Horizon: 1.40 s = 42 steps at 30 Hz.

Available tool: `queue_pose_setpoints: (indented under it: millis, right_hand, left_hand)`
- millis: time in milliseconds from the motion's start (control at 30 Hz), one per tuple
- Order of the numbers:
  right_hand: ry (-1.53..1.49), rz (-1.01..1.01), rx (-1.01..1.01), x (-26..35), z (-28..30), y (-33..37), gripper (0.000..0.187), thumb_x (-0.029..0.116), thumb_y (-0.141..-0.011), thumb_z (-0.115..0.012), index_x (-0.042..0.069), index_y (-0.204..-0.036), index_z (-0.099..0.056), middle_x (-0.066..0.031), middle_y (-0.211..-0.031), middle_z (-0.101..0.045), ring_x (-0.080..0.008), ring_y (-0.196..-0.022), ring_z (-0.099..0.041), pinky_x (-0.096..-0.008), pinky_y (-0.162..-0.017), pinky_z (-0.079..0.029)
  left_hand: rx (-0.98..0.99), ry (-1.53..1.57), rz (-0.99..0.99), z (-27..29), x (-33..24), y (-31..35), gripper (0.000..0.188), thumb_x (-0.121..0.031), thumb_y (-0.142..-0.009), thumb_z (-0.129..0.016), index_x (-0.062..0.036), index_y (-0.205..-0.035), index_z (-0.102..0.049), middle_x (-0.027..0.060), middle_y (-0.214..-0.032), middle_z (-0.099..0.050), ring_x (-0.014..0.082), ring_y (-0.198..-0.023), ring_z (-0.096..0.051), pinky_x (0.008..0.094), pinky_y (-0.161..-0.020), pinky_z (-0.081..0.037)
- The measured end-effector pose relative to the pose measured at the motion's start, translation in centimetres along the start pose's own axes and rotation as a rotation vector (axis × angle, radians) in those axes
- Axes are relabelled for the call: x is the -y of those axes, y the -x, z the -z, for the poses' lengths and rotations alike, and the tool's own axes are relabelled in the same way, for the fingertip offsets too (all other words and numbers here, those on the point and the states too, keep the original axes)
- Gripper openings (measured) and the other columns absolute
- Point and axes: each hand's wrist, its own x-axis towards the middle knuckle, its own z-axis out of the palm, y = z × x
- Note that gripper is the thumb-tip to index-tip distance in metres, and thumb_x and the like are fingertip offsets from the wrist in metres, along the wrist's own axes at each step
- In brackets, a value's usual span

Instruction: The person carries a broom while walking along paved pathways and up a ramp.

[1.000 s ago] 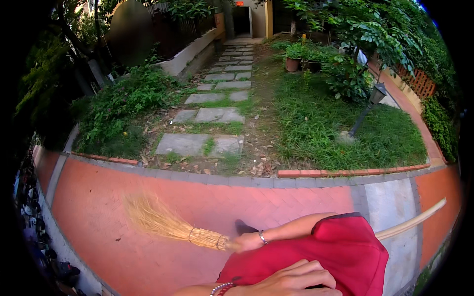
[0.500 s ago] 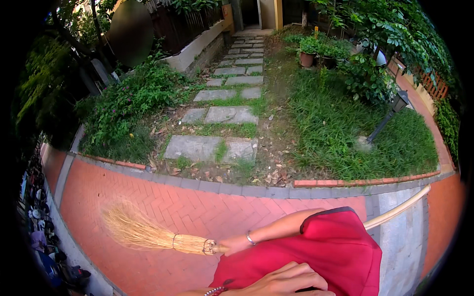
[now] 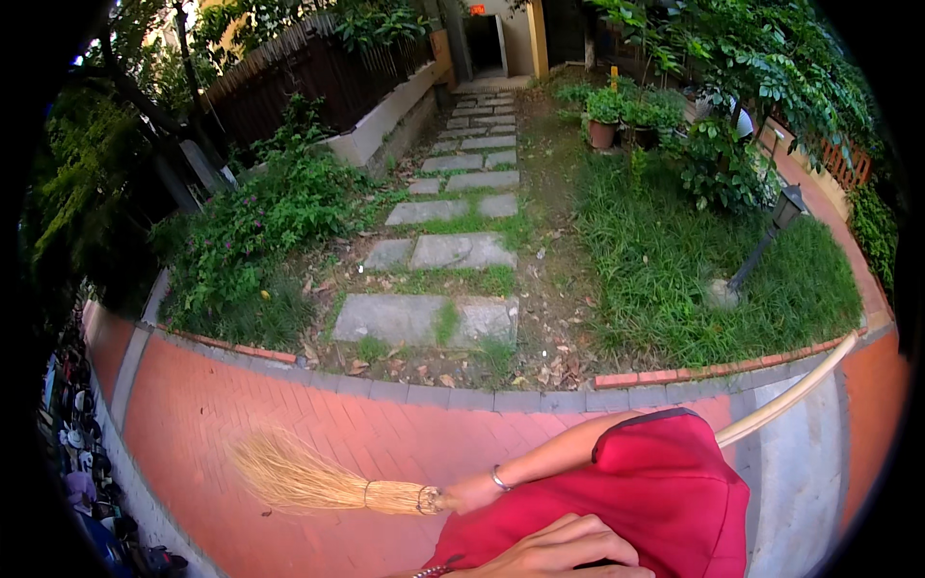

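Note:
My right hand (image 3: 470,492), with a silver bracelet at the wrist, is closed round the neck of a straw broom (image 3: 313,480), just behind the bound bristles. The bristles fan out to the left above the red paving. The broom lies about level across me. A pale stick, seemingly its handle, comes out to the right from behind my red sleeve (image 3: 674,472). At the bottom edge my left hand (image 3: 568,551), with a beaded bracelet, has its fingers curled in front of my red shirt. A small dark patch shows under those fingers; what it is stays hidden.
Red brick paving (image 3: 193,405) runs in front of me to a grey kerb (image 3: 453,399). Beyond it, stone slabs (image 3: 414,318) lead to a doorway between grass and shrubs. A lamp post (image 3: 756,250) and potted plants (image 3: 603,130) stand right. Two-wheelers (image 3: 82,443) line the far left.
My view has shifted, so the path and garden sit lower in the picture. The broom and my right hand appear slightly farther right and lower. Both hands keep their hold.

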Motion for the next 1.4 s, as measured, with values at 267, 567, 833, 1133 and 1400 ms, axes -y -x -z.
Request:
queue_pose_setpoints:
  millis: [267, 567, 833, 1133, 1400]
  right_hand:
    - [-0.200, 0.323, -0.059, -1.8, 0.9, -4.3, 0.025, 0.013, -0.078, -0.053, -0.004, -0.096, -0.046, -0.0130, -0.075, -0.050, -0.0235, -0.069, -0.046, -0.0383, -0.066, -0.041]
    - [-0.119, 0.176, -0.146, -4.0, 2.0, -5.3, 0.038, 0.021, -0.083, -0.055, -0.004, -0.110, -0.046, -0.0093, -0.082, -0.053, -0.0181, -0.075, -0.047, -0.0346, -0.068, -0.042]
    - [-0.249, 0.064, -0.115, 0.9, 4.3, -3.8, 0.031, 0.022, -0.084, -0.055, -0.001, -0.102, -0.046, -0.0067, -0.081, -0.049, -0.0165, -0.073, -0.045, -0.0337, -0.066, -0.040]
    - [-0.279, 0.125, -0.179, 2.5, 4.0, -3.7, 0.017, 0.017, -0.083, -0.054, 0.004, -0.084, -0.044, 0.0020, -0.070, -0.038, -0.0107, -0.064, -0.035, -0.0301, -0.055, -0.034]
    - [-0.226, -0.037, -0.075, 3.9, 3.8, -4.3, 0.025, 0.019, -0.084, -0.055, 0.002, -0.101, -0.049, -0.0031, -0.080, -0.051, -0.0120, -0.072, -0.044, -0.0299, -0.062, -0.041]
  left_hand:
    - [0.083, -0.085, -0.037, 2.4, -2.9, 2.1, 0.030, -0.016, -0.079, -0.053, -0.0041, -0.105, -0.062, 0.0078, -0.098, -0.057, 0.0232, -0.090, -0.053, 0.0342, -0.081, -0.040]
    - [0.148, -0.139, -0.021, 2.6, -3.9, 3.9, 0.031, -0.016, -0.079, -0.053, -0.0041, -0.106, -0.062, 0.0078, -0.099, -0.057, 0.0231, -0.091, -0.053, 0.0341, -0.081, -0.040]
    - [0.176, -0.160, 0.008, 2.7, -4.2, 4.8, 0.031, -0.016, -0.079, -0.053, -0.0041, -0.107, -0.062, 0.0079, -0.100, -0.057, 0.0230, -0.091, -0.053, 0.0340, -0.081, -0.040]
    - [0.185, -0.158, 0.025, 3.1, -4.3, 4.2, 0.032, -0.016, -0.080, -0.053, -0.0041, -0.107, -0.062, 0.0079, -0.101, -0.057, 0.0228, -0.091, -0.053, 0.0339, -0.082, -0.040]
    - [0.167, -0.156, 0.042, 3.8, -4.3, 4.3, 0.032, -0.016, -0.080, -0.053, -0.0041, -0.108, -0.062, 0.0080, -0.101, -0.056, 0.0227, -0.092, -0.052, 0.0338, -0.082, -0.039]
